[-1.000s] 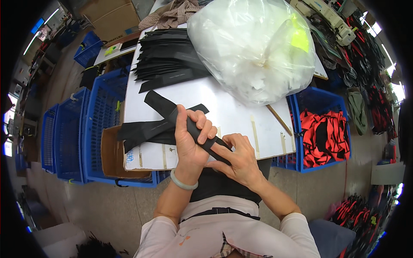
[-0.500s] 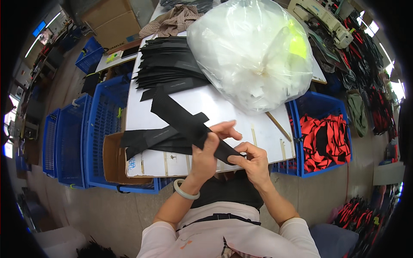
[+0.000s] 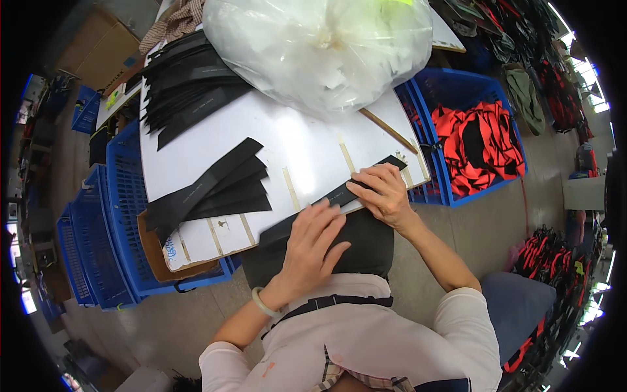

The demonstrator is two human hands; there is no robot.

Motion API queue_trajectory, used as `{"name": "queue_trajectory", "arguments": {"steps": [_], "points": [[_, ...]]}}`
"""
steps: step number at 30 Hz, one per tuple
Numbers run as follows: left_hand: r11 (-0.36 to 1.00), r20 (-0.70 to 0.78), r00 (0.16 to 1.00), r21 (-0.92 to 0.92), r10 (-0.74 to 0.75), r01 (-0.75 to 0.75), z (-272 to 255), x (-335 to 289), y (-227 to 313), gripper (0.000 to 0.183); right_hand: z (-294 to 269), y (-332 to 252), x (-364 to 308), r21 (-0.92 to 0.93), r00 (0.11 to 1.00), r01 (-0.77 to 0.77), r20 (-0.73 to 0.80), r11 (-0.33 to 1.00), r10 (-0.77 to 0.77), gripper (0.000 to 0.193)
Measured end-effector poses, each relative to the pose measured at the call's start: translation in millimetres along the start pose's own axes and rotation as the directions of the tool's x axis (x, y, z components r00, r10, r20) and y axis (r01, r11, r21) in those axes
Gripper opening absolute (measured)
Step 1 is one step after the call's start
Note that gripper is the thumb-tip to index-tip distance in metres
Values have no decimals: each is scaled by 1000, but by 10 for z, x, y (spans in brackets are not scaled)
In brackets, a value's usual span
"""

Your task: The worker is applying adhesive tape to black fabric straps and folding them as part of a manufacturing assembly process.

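- Your left hand (image 3: 310,245) is loose, its fingers spread and slightly blurred over the middle of the black strip (image 3: 341,193); nothing is clenched in it, though whether the fingertips press down cannot be told.
- Your right hand (image 3: 385,196) has its fingers bent over the strip near its far right end, a short tip showing beyond them; the thumb is hidden, so you may be pinching or only pressing: I cannot tell which.
- The strip lies along the near edge of the worktop (image 3: 215,134), right in front of you. Its long axis slants from near left to far right, roughly following that edge, printed face up.
- The step in hand looks like flattening and straightening this one strip; the next move seems to call for an even hold, so it neither twists nor slips off the edge.
- To your left lie fanned strips (image 3: 225,186), reaching over a box (image 3: 153,245).
- Farther out are a stack (image 3: 189,85) of strips, a clear bag (image 3: 320,52), a stick (image 3: 390,130) and, at right, a blue crate (image 3: 450,83) of red-and-black pieces (image 3: 480,147).
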State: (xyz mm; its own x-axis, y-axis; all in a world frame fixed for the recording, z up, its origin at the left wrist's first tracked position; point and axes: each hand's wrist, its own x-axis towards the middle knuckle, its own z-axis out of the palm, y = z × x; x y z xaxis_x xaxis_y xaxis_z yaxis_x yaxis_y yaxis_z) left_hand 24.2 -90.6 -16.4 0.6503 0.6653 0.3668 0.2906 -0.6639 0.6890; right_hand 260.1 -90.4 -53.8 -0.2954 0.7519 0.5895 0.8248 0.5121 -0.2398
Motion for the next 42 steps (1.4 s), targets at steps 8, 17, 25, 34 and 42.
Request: {"name": "queue_trajectory", "arguments": {"steps": [8,17,25,34,42], "points": [[957,104,990,284,-96,63,258,49,-289,67,-211,7,-336,-56,958,-160,232,986,168,52],[947,36,996,312,-88,72,465,108,-207,63,-131,-102,-472,-133,958,-201,179,970,223,51],[867,114,992,499,-53,-11,581,76,-166,77,-57,-37,-529,-94,969,-199,131,976,210,46],[830,-20,1000,558,10,3,780,29,-233,61,-43,-20,-529,-128,974,-181,117,975,196,41],[852,-46,999,524,12,14,752,22,-228,48,16,-14,-542,-111,977,-178,98,978,189,39]]}}
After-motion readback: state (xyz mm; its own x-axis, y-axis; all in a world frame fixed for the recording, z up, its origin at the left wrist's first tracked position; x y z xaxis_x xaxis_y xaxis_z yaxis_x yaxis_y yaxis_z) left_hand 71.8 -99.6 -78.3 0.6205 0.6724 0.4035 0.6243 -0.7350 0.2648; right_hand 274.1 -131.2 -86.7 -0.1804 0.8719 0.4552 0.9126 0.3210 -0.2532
